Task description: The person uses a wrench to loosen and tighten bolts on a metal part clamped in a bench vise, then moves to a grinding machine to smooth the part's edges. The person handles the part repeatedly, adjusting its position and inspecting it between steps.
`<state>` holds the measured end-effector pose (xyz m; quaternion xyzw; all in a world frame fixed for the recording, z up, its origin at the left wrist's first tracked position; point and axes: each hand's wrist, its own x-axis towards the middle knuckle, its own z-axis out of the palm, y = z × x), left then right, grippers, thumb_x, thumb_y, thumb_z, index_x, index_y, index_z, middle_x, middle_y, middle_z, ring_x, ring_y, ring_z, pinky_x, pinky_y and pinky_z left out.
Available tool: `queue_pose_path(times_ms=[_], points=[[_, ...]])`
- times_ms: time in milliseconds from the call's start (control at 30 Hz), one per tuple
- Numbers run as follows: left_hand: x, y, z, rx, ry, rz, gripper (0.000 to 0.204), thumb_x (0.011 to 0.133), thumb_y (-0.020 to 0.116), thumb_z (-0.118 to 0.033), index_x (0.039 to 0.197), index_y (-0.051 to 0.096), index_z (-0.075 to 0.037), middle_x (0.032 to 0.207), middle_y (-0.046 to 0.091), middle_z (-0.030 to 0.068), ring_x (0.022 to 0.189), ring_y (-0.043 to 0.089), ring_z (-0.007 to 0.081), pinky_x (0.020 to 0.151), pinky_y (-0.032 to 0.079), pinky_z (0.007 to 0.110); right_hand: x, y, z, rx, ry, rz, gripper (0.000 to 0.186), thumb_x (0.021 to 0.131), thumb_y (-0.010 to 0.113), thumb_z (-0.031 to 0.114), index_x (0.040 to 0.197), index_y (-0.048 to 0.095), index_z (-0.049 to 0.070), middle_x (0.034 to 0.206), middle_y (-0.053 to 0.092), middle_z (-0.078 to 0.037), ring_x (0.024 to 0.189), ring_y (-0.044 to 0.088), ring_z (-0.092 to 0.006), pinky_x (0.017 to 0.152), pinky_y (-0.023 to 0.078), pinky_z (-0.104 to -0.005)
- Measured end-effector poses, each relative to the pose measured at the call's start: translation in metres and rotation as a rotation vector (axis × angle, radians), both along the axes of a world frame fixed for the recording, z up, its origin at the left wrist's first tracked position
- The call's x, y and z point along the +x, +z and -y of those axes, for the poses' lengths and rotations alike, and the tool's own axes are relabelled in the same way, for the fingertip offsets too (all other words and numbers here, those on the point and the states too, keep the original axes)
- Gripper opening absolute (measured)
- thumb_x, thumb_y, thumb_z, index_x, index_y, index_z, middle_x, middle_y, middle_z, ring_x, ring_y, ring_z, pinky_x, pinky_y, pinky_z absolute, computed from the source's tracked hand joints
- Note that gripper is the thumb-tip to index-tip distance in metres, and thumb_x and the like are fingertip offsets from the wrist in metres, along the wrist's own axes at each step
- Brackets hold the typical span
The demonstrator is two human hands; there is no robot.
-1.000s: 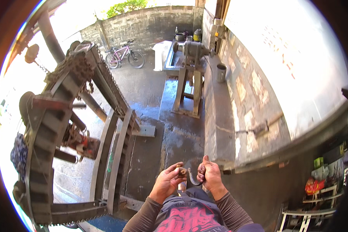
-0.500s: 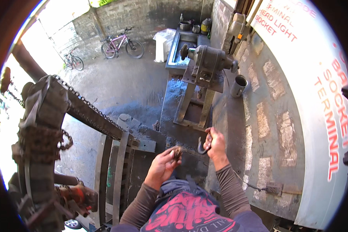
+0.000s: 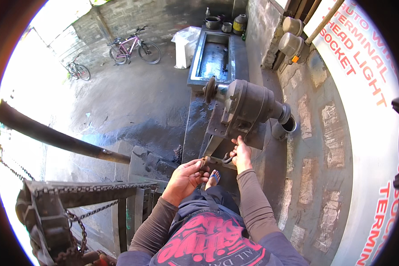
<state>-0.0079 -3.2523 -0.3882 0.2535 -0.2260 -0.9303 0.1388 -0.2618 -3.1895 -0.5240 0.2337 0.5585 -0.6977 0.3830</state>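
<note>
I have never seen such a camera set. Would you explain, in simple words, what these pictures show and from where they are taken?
There is no robot here, only a person's two bare hands. A wide camera worn on the head looks down, so straight edges look bent. The left hand pinches a small brownish piece, too small to identify. The right hand holds a dark curved piece. Ahead stands a grey motor-like machine; beyond it is a basin with pots at its far end.
</note>
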Motion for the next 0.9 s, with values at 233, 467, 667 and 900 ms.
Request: queue_pose_path(times_ms=[233, 467, 667, 900], points=[[-0.043, -0.026, 0.053, 0.056, 0.041, 0.187, 0.029, 0.106, 0.057, -0.017, 0.128, 0.061, 0.002, 0.11, 0.071, 0.0133, 0.089, 0.069, 0.0203, 0.076, 0.06, 0.034, -0.038, -0.032, 0.048, 0.087, -0.181, 0.04, 0.055, 0.086, 0.082, 0.052, 0.101, 0.066, 0.001, 0.066, 0.035, 0.003, 0.049, 0.027, -0.0083, 0.043, 0.029, -0.0264], [-0.082, -0.058, 0.127, 0.111, -0.118, 0.236, 0.022, 0.105, 0.06, -0.019, 0.12, 0.061, -0.002, 0.099, 0.067, 0.0063, 0.083, 0.065, 0.0151, 0.072, 0.055, 0.03, -0.054, -0.051, 0.062, 0.072, -0.353, 0.056, 0.031, 0.093, 0.075, 0.037, 0.094, 0.065, 0.007, 0.068, 0.034, 0.004, 0.049, 0.029, -0.0089, 0.043, 0.029, -0.0269], [-0.107, -0.091, 0.179, 0.087, -0.217, 0.281, 0.023, 0.104, 0.063, -0.019, 0.12, 0.061, -0.004, 0.097, 0.066, 0.0042, 0.079, 0.062, 0.0125, 0.067, 0.05, 0.026, -0.016, -0.009, 0.068, 0.21, -0.378, -0.027, 0.027, 0.091, 0.079, 0.028, 0.1, 0.07, 0.005, 0.076, 0.053, 0.001, 0.051, 0.036, -0.0073, 0.043, 0.033, -0.0261], [-0.129, -0.12, 0.211, 0.139, -0.297, 0.211, 0.025, 0.106, 0.059, -0.015, 0.125, 0.063, 0.0, 0.102, 0.067, 0.0025, 0.081, 0.061, 0.011, 0.07, 0.05, 0.025, 0.057, 0.056, 0.118, 0.073, 0.336, -0.529, 0.029, 0.094, 0.075, 0.007, 0.12, 0.07, -0.005, 0.079, 0.063, 0.003, 0.062, 0.049, -0.0025, 0.055, 0.038, -0.0193]])
